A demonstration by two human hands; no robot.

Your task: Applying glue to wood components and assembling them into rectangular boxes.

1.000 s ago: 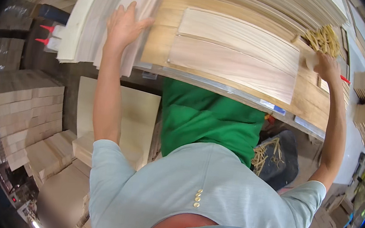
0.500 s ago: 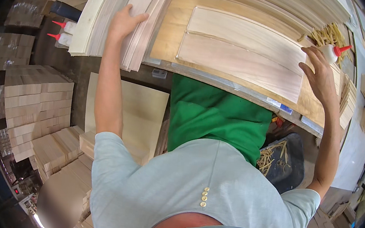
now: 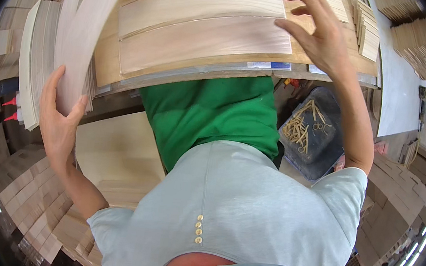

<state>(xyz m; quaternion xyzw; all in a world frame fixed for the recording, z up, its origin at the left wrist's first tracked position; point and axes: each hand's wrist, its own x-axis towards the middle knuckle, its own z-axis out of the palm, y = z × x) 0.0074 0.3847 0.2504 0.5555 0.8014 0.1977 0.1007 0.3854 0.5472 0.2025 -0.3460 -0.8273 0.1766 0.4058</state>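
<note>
My left hand (image 3: 60, 117) grips the lower end of a thin pale veneer sheet (image 3: 86, 31) lifted off a stack of similar sheets (image 3: 35, 67) at the left of the workbench. My right hand (image 3: 321, 32) rests with spread fingers on the right end of a pale wood veneer strip (image 3: 202, 41) lying flat on a brown board (image 3: 105, 64). A second, lighter strip (image 3: 200, 4) lies just beyond it. A green apron (image 3: 210, 112) hangs below the bench edge.
A dark bin (image 3: 312, 133) with thin wood offcuts stands under the bench at right. Stacks of small wood blocks (image 3: 29, 202) fill the lower left, and more (image 3: 397, 204) sit at right. Two red-capped bottles (image 3: 10, 109) lie at far left. Small wood pieces (image 3: 361, 29) are stacked on the bench.
The view has swung closer to the bench. My left hand came down and now holds a sheet lifted from the stack. My right hand moved left onto the veneer strip.
</note>
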